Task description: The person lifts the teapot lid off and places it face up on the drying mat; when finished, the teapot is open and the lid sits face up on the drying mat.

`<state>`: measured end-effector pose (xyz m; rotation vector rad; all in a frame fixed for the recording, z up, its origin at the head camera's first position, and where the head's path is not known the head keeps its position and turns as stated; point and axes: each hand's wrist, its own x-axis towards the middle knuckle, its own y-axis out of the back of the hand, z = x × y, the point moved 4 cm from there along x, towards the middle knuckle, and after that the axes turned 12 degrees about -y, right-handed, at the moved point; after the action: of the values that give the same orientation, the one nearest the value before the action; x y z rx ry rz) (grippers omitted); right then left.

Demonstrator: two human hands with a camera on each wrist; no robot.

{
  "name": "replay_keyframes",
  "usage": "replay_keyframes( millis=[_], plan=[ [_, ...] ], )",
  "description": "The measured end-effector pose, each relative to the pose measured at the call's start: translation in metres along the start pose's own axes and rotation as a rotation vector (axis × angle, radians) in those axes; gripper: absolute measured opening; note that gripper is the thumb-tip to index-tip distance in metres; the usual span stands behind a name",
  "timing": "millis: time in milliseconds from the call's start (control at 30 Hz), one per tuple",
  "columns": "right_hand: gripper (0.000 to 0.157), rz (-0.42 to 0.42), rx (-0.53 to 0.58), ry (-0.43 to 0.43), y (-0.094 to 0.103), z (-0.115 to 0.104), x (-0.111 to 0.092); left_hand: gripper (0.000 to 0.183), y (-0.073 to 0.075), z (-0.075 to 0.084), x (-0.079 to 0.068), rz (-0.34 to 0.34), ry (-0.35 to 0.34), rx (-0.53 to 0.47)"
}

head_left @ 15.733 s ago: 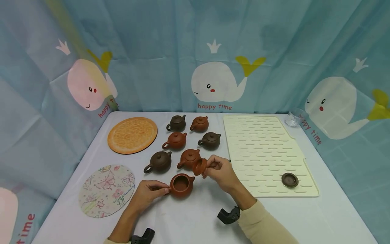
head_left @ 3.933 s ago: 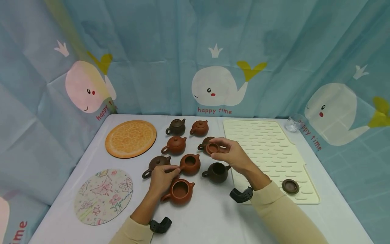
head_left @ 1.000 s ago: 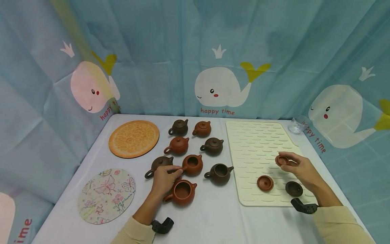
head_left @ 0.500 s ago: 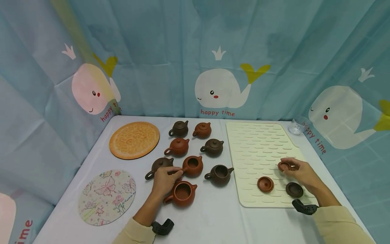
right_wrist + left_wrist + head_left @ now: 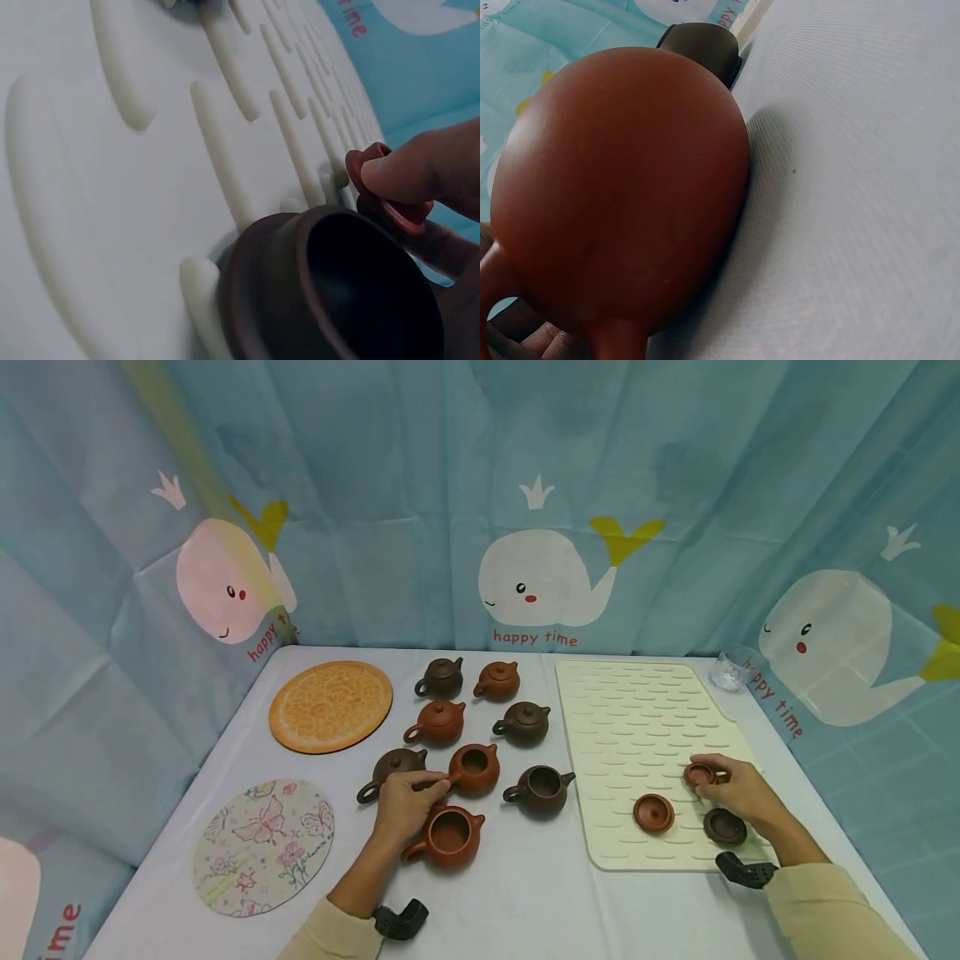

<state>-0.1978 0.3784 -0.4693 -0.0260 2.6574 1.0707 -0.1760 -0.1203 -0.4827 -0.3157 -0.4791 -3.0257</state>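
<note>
My left hand (image 5: 408, 802) pinches the handle of a lidless reddish-brown teapot (image 5: 483, 783). Just in front of that hand stands another lidless reddish teapot (image 5: 450, 847), whose round body (image 5: 630, 180) fills much of the left wrist view. Over at the cream mat, my right hand (image 5: 742, 789) pinches a small reddish teapot lid (image 5: 699, 775), its hollow underside up, low over the ridges. In the right wrist view thumb and fingers grip the lid's edge (image 5: 364, 159). On the mat lie an upturned dark lid (image 5: 724, 828) and an upturned reddish lid (image 5: 653, 813).
A lidless dark teapot (image 5: 542, 792) stands left of the cream mat (image 5: 615, 727). Several lidded teapots, including a reddish one (image 5: 437, 722), stand behind. Two round mats, one orange (image 5: 330, 706), one floral (image 5: 262, 847), lie left. A clear cup (image 5: 731, 670) is at back right.
My right hand has carried the reddish lid from the teapots to the mat, lowering it slightly over the last second. Another reddish lid has come onto the mat. The left hand keeps its grip.
</note>
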Motion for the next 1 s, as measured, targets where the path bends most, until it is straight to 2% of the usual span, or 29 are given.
replay_keyframes(
  millis=[233, 533, 1000],
  plan=[
    [0.047, 0.011, -0.065, 0.011, -0.002, 0.001, 0.002, 0.012, -0.001, 0.000, -0.001, 0.003, 0.015, -0.019],
    [0.050, -0.002, -0.062, 0.036, -0.001, 0.001, 0.001, 0.011, 0.000, -0.001, -0.001, -0.003, 0.024, -0.010],
    [0.056, 0.046, -0.067, 0.010, 0.018, -0.008, -0.008, 0.017, 0.002, 0.007, 0.000, -0.001, 0.025, -0.017]
  ],
)
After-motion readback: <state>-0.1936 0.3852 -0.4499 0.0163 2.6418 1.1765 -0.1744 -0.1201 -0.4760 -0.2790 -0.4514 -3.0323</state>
